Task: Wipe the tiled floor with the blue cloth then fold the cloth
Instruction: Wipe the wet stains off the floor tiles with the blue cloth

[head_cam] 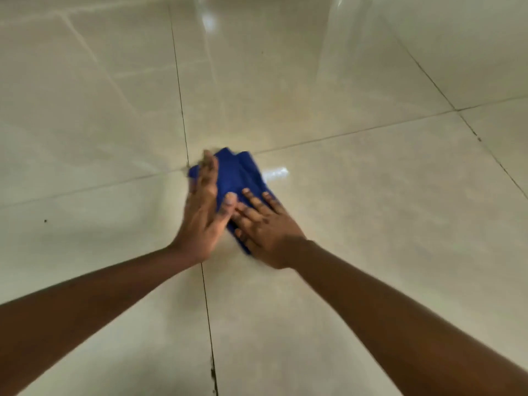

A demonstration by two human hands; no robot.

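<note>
The blue cloth [240, 178] is lying bunched on the tiled floor [371, 210] under both hands. The right hand [265, 227] is pressing it flat, fingers spread; the left hand [204, 207] is standing edge-on against its side, fingers straight — neither gripping. On glossy tile the bundle is likely sliding or unfolding — uneven pressure would cause it.

Blue cloth [237, 172], bunched, on glossy tiled floor [357, 195] at grout crossing.
</note>
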